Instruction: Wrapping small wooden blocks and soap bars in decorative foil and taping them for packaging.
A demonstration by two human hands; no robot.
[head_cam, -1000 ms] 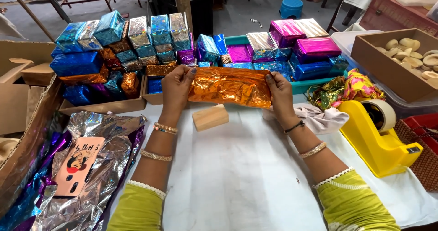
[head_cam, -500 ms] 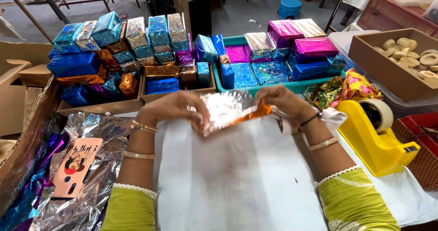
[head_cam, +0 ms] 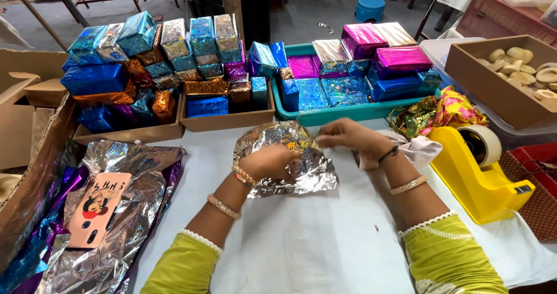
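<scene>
Foil sheet (head_cam: 290,160) lies between tape dispenser (head_cam: 481,178) right, phone (head_cam: 98,210) left.

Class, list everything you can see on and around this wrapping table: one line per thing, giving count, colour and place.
foil sheet: one, silver, table centre, under both hands
wrapped boxes: many, blue, gold, magenta, stacked at the back
teal tray: one, back centre
cardboard trays: two, brown, back left
tape dispenser: one, yellow, right
phone: one, peach case, on the loose foil at left
box of pale pieces: one, brown, far right
left hand: on the foil
right hand: pinching the foil's upper edge
</scene>
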